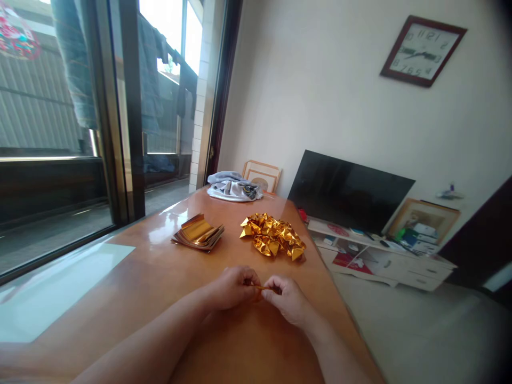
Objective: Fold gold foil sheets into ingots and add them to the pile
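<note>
A narrow gold foil strip [262, 288] is pinched between the nearly closed fingertips of the left hand [232, 288] and right hand [288, 301], above the wooden table [160, 277]. Too hard a pinch could crease or tear the foil; a loose one could drop it. Just beyond, a crumpled gold foil heap [272, 236] lies close enough to snag on a wide move, with a stack of foil sheets [198, 232] to its left and a folded grey cloth [234, 186] farther off.

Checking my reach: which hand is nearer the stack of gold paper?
Left. The left hand is in front of the gold paper stack, slightly right; the right hand is farther right.
</note>
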`<state>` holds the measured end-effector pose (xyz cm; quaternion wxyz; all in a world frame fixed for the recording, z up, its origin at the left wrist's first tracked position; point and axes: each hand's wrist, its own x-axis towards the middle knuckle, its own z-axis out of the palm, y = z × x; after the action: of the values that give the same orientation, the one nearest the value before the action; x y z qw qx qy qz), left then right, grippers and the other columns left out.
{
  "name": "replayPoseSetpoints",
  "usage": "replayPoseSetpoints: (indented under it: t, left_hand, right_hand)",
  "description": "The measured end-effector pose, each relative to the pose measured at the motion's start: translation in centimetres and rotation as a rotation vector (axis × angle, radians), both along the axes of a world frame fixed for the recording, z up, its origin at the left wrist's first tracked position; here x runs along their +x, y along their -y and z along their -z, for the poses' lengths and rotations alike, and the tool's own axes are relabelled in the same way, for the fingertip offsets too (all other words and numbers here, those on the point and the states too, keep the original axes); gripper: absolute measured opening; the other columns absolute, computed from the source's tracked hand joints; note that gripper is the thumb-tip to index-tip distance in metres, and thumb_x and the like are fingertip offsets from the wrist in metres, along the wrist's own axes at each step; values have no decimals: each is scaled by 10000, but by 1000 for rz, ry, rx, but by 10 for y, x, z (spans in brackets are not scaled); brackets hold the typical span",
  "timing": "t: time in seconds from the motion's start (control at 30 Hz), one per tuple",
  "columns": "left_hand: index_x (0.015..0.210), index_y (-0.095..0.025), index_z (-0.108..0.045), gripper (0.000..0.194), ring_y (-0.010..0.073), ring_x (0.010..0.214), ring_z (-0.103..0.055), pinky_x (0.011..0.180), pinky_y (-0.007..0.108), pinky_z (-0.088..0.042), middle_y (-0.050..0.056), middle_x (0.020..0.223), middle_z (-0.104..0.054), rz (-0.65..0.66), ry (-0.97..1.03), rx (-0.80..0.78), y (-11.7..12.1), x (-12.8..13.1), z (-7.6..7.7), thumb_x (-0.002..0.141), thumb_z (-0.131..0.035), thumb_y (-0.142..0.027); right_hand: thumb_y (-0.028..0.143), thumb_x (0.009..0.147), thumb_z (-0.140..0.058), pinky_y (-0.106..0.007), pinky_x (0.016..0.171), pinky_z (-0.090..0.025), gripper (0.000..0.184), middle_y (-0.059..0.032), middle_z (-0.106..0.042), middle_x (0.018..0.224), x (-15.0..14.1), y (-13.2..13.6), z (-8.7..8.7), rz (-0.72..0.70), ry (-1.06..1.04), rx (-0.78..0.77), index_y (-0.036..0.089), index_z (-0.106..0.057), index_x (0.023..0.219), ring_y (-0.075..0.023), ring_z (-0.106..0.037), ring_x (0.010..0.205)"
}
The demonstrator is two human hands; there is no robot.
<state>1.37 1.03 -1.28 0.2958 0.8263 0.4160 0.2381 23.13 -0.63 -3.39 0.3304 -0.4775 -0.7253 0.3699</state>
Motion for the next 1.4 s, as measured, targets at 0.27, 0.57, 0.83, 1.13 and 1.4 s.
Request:
replayPoseSetpoints:
  t: [0.27, 0.57, 0.83, 1.13, 1.4]
  left_hand:
    - [787, -169, -731, 148, 142, 728, -600, 666, 225, -411, 16, 791, -703, 66, 161, 47, 2, 2, 1, 806, -597, -228]
    - [722, -159, -717, 205, 149, 654, -578, 622, 235, -388, 12, 679, -695, 86, 182, -23, 4, -5, -9, 816, -596, -295]
    - [781, -152, -719, 262, 163, 698, -611, 662, 244, -415, 34, 744, -720, 135, 274, -85, 3, -10, -12, 861, -600, -371]
    - [861, -128, -730, 303, 180, 746, -610, 710, 281, -438, 69, 811, -725, 222, 405, -277, -3, -11, -7, 877, -630, -413]
    - [828, -124, -737, 353, 166, 719, -581, 714, 283, -433, 56, 780, -707, 125, 480, -410, 2, -14, -18, 801, -708, -476]
  right_hand:
    - [256, 877, -593, -222, 625, -354, 124, 28, -580, 739, -11, 12, -10, 17, 76, 124, 173, -645, 800, -121, -491, 701]
    - [255, 932, -519, -214, 630, -372, 193, 16, -672, 784, -11, 21, -35, -28, 245, 184, 198, -686, 852, -135, -588, 729]
    - [322, 886, -592, -217, 609, -396, 207, 2, -699, 734, -1, 14, -39, 57, 225, 107, 183, -720, 803, -130, -585, 651]
    - [330, 910, -553, -223, 625, -442, 230, -20, -712, 762, 10, 17, -41, -24, 55, -15, 164, -688, 826, -132, -617, 670]
    - [477, 897, -585, -241, 612, -445, 345, -35, -694, 723, 27, 1, -40, 104, -65, -23, 156, -647, 787, -140, -608, 638]
